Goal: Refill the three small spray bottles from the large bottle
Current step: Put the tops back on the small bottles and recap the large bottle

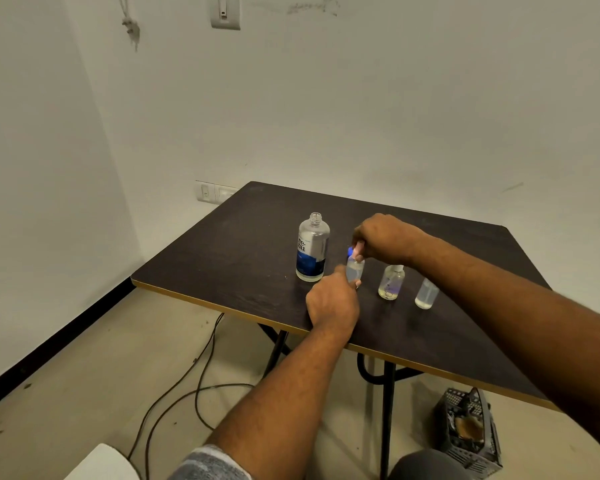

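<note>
A dark table stands near white walls — black cables trail across the floor, a dark crate sits beneath, wall sockets behind.

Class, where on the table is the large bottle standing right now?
The large bottle stands uncapped, left of the three small bottles, beside the small bottle that both hands are holding.

Lower body of the nearest small spray bottle behind the left hand; label text on large bottle partly turned away.
</note>
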